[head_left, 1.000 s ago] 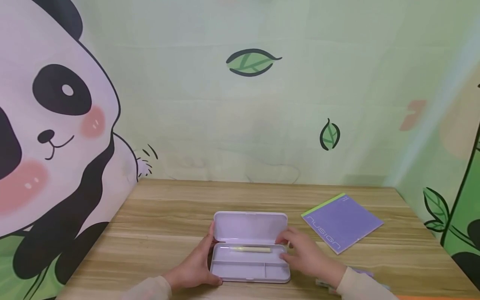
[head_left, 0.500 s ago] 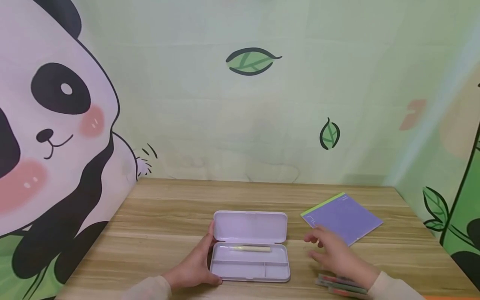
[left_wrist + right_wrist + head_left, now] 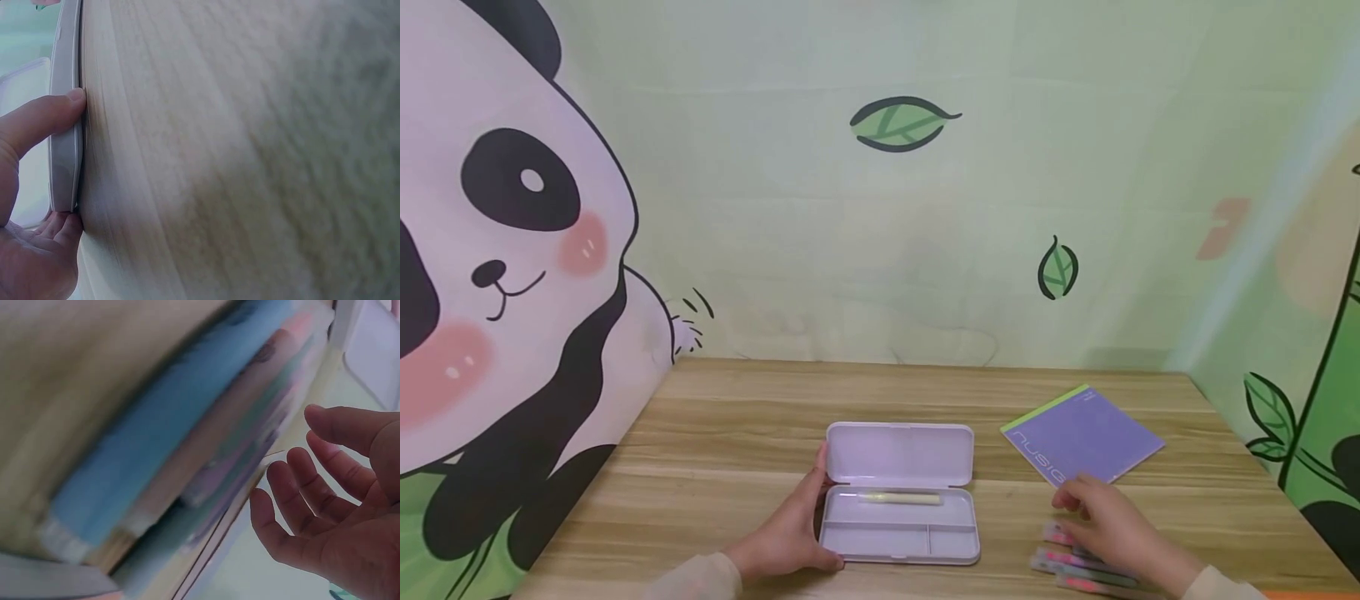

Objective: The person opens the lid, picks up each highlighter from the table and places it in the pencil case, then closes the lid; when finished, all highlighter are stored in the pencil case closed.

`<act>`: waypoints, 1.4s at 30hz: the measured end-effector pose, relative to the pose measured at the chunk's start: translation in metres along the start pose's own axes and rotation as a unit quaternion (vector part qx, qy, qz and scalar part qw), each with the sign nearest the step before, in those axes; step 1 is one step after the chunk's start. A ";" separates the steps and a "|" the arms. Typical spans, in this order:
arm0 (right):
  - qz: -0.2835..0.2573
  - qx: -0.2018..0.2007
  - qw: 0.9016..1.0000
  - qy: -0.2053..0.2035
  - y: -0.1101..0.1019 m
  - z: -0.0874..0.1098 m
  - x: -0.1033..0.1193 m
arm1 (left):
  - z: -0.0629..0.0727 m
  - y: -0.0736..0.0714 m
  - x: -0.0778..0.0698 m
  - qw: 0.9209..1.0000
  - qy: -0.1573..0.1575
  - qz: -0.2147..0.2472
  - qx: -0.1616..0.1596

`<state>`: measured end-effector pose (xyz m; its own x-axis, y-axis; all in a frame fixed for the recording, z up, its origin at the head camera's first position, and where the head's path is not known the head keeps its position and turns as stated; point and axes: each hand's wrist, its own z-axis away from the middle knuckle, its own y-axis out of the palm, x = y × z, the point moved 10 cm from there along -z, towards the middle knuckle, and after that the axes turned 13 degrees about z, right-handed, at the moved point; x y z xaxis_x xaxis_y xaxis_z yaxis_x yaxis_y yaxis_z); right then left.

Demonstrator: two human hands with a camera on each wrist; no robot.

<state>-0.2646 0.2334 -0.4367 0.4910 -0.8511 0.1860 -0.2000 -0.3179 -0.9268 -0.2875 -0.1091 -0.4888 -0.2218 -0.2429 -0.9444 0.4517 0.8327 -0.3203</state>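
A pale lilac pencil case (image 3: 900,454) lies unfolded on the table, lid tipped back. One yellowish pen (image 3: 901,498) sits in its long rear compartment; the front compartments hold nothing visible. My left hand (image 3: 786,533) grips the case's left end, thumb at the front edge and fingers round the far side; in the left wrist view the thumb (image 3: 47,119) presses on its side wall. My right hand (image 3: 1108,521) hovers over several pens (image 3: 1078,562) right of the case. Its fingers (image 3: 300,512) are loosely bent and hold nothing, beside a blue pen (image 3: 169,437).
A purple notebook (image 3: 1086,433) with a green strip lies behind the pens, at the right of the wooden table (image 3: 737,417). An orange edge (image 3: 1315,595) shows at the bottom right corner. A cloth printed with a panda and leaves hangs behind.
My right hand has left the right side of the pencil case and moved right, past the notebook's near corner, to the pens. The left hand keeps its grip on the case.
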 end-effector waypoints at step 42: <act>0.032 0.041 0.999 0.007 -0.001 -0.019 0.004 | 0.001 0.000 -0.003 1.000 0.008 0.009 0.000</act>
<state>-0.2786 0.2226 -0.4293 0.4681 -0.8740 0.1303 -0.1591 -0.2283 -0.9605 -0.2864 -0.1087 -0.4864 -0.2265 -0.2199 -0.9488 0.4561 0.8368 -0.3028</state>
